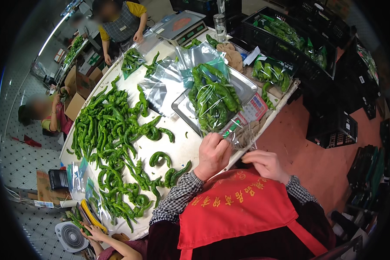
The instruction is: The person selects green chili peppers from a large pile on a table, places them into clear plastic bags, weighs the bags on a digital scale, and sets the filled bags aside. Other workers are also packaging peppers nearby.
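A clear plastic bag of long green peppers (214, 97) lies across the metal tray (247, 83) of a weighing scale. My left hand (213, 156) is closed in a fist on the near end of that bag. Clear film stretches from there towards my right hand (266, 164), whose thumb and fingers are pinched at the film's corner beyond the table's edge. The fingertips are partly hidden. The scale's keypad (252, 109) shows to the right of the bag, and a brown cloth (247, 135) lies under the film.
Loose green peppers (110, 130) heap on the white table (178, 130). A filled bag (269, 73) lies at the right corner, near black crates (331, 130). Another scale (185, 26) and a glass bottle (219, 27) stand at the far end. Several people work around the table.
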A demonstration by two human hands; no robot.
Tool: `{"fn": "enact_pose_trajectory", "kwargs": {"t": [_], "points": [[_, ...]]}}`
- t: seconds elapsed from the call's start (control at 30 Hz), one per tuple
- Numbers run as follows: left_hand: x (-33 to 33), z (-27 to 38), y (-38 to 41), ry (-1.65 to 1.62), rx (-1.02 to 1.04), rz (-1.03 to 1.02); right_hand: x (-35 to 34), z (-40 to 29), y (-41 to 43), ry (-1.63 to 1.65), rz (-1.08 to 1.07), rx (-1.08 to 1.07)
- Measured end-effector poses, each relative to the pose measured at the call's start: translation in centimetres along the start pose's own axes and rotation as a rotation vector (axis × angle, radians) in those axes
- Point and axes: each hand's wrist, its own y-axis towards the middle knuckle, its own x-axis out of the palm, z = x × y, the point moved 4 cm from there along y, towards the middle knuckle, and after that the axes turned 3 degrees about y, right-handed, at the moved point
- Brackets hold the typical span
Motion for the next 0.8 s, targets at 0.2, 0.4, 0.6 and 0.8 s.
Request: {"fn": "enact_pose_trajectory", "kwargs": {"t": [0.2,0.4,0.6,0.8], "points": [[0.1,0.6,1.1,-0.009,0.022,0.005,5.1,2.8,4.7,-0.279,0.082,0.015],[1.0,1.5,2.1,-0.010,0.072,-0.002,3.4,7.3,10.0,-0.517,0.343,0.050],[1.8,1.9,2.8,-0.021,0.095,-0.052,0.7,9.8,13.1,-0.315,0.571,0.111],[1.8,1.5,2.6,-0.040,0.081,-0.058,0.5,8.6,14.8,-0.441,0.425,0.249]]}}
